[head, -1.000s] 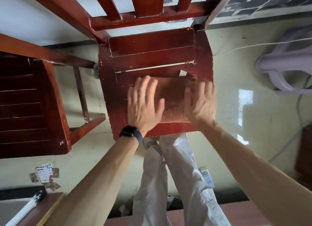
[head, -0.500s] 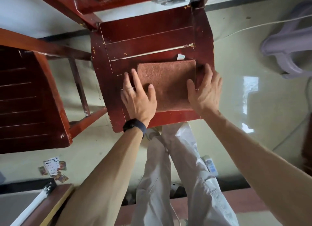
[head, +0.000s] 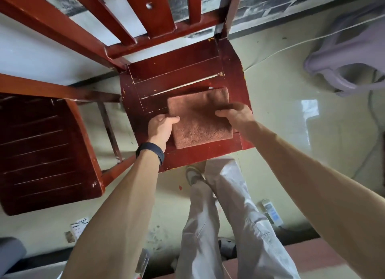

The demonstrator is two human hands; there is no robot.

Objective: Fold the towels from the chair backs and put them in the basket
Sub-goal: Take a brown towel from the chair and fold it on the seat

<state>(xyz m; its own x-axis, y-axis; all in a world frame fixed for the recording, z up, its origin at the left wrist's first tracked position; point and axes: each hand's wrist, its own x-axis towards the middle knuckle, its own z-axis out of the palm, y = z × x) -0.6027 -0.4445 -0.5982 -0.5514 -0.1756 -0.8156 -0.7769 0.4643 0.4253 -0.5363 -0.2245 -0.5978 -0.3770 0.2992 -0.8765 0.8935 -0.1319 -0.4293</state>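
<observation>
Fingers (head: 173, 119), left hand (head: 160, 128): thumb lies on top of the towel (head: 200, 124) at its left edge. The other digits are tucked beneath and hidden. Reads as a pinch.

Right hand (head: 236, 115): one digit lies flat on the top face at the right edge and points to the left of the frame. The rest are curled at the edge, their under side hidden. Reads as a grasp too.

Relation: the towel lies between the two hands, directly inward from each set of fingers. Both hands touch it, so neither is nearer.

Towel: brown, folded to a flat, near-square pad, perhaps slightly longer across the frame, from one hand to the other. That axis is tilted, its right end higher in the frame.

Location: centre of the frame, flat on the front half of the red chair seat (head: 179, 70), its lower edge just short of the seat's front rail.

Basket: not in view, so its direction cannot be told.

Judgement: folding looks complete. The next move is a level two-handed lift, with both edges raised together so the layers do not slide apart.
</observation>
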